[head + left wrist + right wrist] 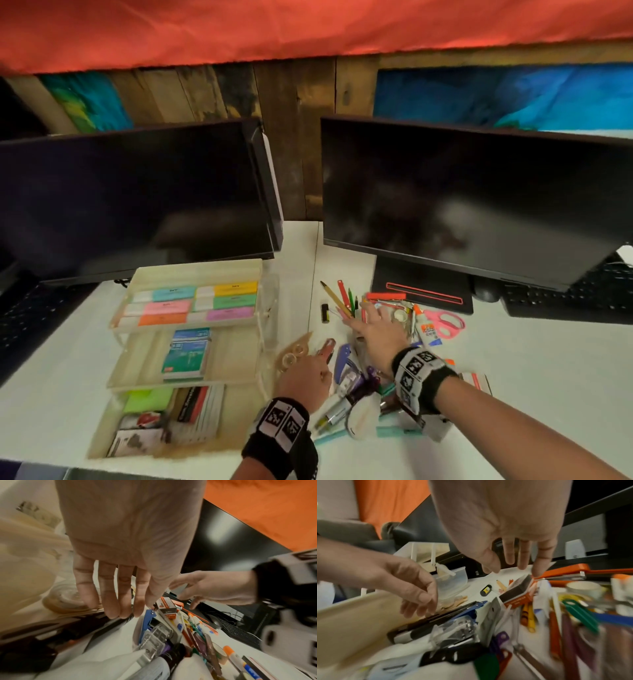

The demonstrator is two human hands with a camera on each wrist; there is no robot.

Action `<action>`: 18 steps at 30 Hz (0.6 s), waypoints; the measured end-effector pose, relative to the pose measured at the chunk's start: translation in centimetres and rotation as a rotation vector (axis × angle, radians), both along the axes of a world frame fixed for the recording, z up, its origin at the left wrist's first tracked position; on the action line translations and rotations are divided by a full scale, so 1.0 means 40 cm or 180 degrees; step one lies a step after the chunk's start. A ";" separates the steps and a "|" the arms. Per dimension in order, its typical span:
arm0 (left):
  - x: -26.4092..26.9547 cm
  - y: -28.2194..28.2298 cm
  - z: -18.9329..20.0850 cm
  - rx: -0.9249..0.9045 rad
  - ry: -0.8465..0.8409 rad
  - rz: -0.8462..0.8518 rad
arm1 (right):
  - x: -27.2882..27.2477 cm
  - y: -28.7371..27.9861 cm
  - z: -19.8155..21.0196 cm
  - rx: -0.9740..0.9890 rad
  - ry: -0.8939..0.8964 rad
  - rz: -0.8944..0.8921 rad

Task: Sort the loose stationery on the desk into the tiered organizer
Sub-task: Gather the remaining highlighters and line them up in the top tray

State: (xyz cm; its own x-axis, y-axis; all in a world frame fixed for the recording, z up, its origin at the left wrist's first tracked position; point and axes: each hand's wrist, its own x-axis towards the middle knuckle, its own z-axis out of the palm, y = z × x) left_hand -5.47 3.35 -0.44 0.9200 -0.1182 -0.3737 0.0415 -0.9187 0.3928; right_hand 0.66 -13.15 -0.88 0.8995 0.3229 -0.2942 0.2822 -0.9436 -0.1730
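Organizer [191,329]: clear, three tiers, left of the pile, on a white desk [513,377]. Top tier holds coloured sticky-note pads; middle, a green-blue pack; bottom, notes and boxes.

Loose stationery: heaped right of the organizer. Includes scissors [447,323], glue bottle [424,329], orange stapler [565,572], staple box [518,591], crayons, blue and black staplers.

Left hand [303,378]: fingers straight, slightly spread, holding nothing, tips at the black stapler [436,620] beside the organizer.

Right hand [378,330]: fingers extended and parted, empty, hovering over the staple box and orange stapler at the pile's far side.

Risks, as judged: items overlap, so lifting one may drag or scatter neighbours; round crayons may roll off; two hands reaching at once may snag.
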 end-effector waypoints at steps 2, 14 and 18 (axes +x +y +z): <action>0.005 -0.003 -0.004 -0.0102 -0.0085 0.0115 | 0.032 0.012 -0.003 -0.0391 0.0162 0.0206; 0.165 -0.093 -0.048 -0.0055 -0.0263 0.0661 | -0.006 -0.140 -0.057 0.0172 -0.0023 -0.0184; 0.261 -0.138 -0.059 -0.0243 -0.0230 0.0979 | -0.025 -0.190 -0.064 0.0573 -0.0051 -0.0519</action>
